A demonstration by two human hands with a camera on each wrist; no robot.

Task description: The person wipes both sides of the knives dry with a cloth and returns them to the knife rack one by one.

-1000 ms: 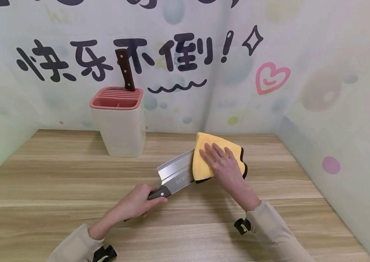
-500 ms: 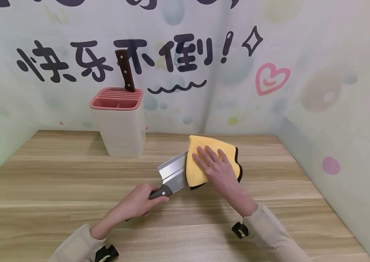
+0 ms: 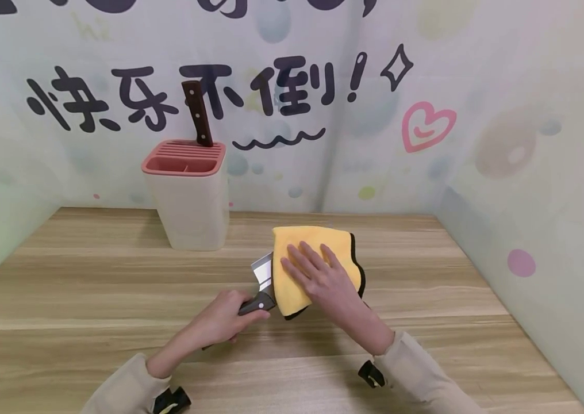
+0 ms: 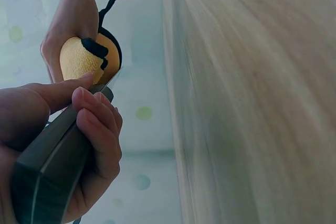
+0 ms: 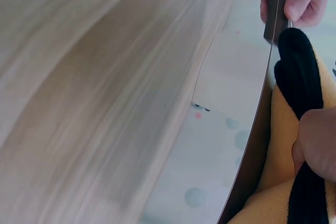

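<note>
My left hand (image 3: 226, 317) grips the dark riveted handle of a cleaver (image 3: 264, 271). In the left wrist view, the fingers and thumb wrap round that handle (image 4: 52, 163). The steel blade points away to the right, mostly hidden under a folded yellow cloth (image 3: 284, 287) with black edging. My right hand (image 3: 320, 282) lies over the cloth with its fingers spread along it, holding it against the blade. In the right wrist view, its thumb (image 5: 317, 140) presses on the cloth's black edge, and the thin blade runs beside the cloth, raised off the table.
A white knife block (image 3: 193, 210) with a pink slotted top stands at the back left of the wooden table (image 3: 90, 299). One dark brown knife handle (image 3: 198, 112) sticks up from it. A printed cloth backdrop (image 3: 292, 178) rises behind the table and along its sides.
The right hand and the yellow cloth have slid left and toward me along the blade, up close to the handle. The left hand has stayed nearly still on the handle.
</note>
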